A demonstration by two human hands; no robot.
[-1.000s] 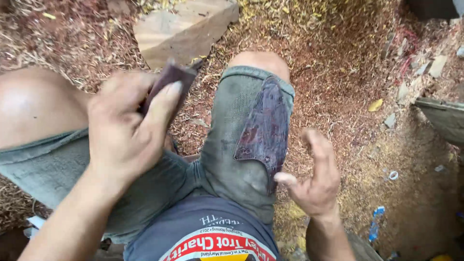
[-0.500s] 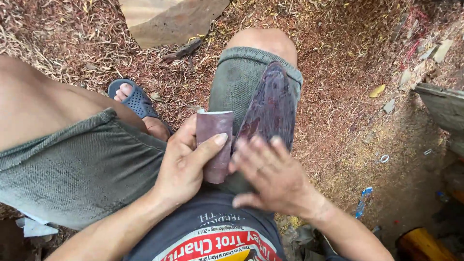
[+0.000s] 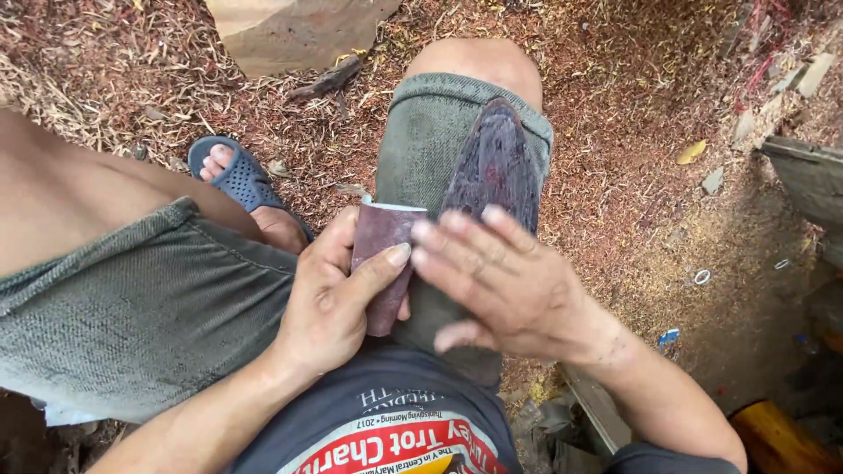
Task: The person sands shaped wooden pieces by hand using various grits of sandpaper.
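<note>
A dark purplish carved wood piece (image 3: 494,162) lies lengthwise on my right thigh, on the grey shorts. My right hand (image 3: 500,285) lies flat over its near end, fingers spread and pressing on it. Just left of it, my left hand (image 3: 338,303) grips a folded sheet of maroon sandpaper (image 3: 379,259) between thumb and fingers, held upright beside the wood piece. The fingertips of both hands nearly touch at the sandpaper's edge.
The ground is covered in reddish wood shavings (image 3: 606,105). A pale wood block (image 3: 294,31) lies at the top. My foot in a blue sandal (image 3: 239,180) rests at the left. A wooden board (image 3: 812,180) sits at the right edge.
My left hand brought the sandpaper down from the upper left to beside the thigh. My right hand moved up from the lower right and settled onto the wood piece.
</note>
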